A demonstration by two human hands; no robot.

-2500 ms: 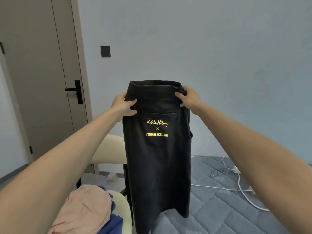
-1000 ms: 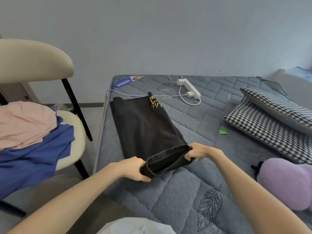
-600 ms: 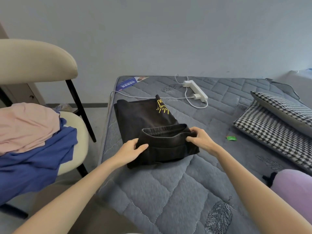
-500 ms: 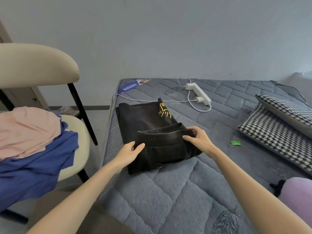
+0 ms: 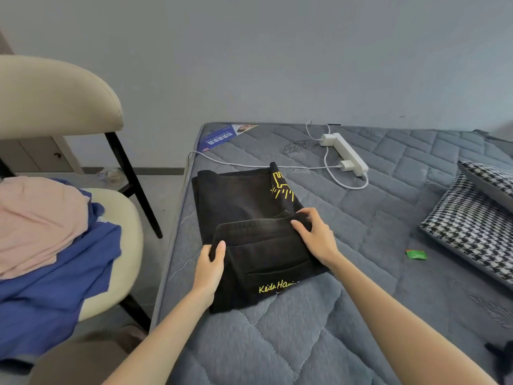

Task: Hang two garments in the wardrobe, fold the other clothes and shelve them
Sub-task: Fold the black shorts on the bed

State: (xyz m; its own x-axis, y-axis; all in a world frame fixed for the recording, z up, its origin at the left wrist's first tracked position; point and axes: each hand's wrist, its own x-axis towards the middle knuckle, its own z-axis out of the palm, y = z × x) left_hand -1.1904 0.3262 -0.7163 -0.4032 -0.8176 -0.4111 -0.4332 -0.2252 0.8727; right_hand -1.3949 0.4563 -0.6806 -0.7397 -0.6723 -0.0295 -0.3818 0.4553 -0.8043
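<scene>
Both forearms reach forward over the mattress point(image 5: 305, 337): left hand point(image 5: 209, 263) grips the waistband's left edge, thumb on top, right hand point(image 5: 316, 237) pinches its right corner, black pants point(image 5: 236, 195) lying half-folded there.

Home bedroom; quilted grey mattress point(image 5: 361, 273), houndstooth pillow point(image 5: 469, 226), clothes heaped on cream chair point(image 5: 55, 95)

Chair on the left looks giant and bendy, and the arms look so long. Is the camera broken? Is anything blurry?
Head view: not broken; the wide-angle lens swells the chair at the edge and stretches the forearms toward the corners. Head view: soft, even light, no glare. Head view: the left hand and right hand gripping the black garment look sharp; its yellow lettering is readable.
</scene>
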